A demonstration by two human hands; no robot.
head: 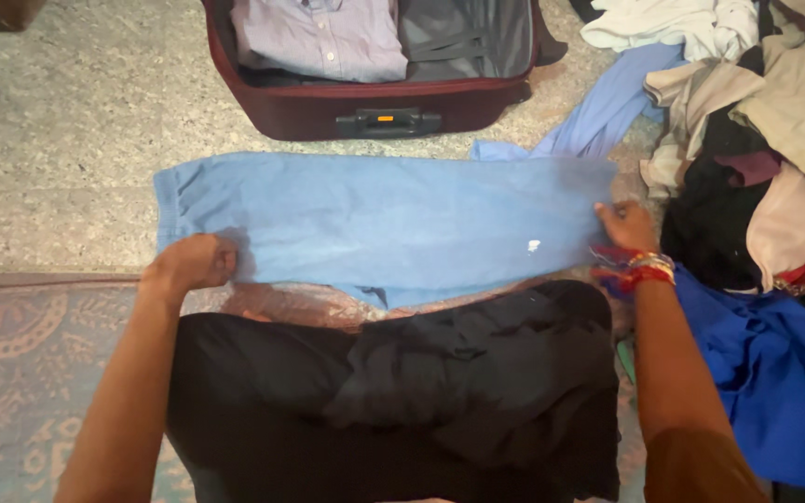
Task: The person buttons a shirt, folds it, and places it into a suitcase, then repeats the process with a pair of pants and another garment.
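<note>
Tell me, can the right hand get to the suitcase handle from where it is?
Probably yes. The right hand rests on the edge of the blue garment, and only that flat cloth and bare floor lie between it and the suitcase handle. Nothing tall blocks the way.

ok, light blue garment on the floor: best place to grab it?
Probably the two short ends of the light blue garment. It lies flat and long, crosswise in front of the suitcase. Come in from the near side, as the left hand and right hand do, pinching each end's near edge.
</note>
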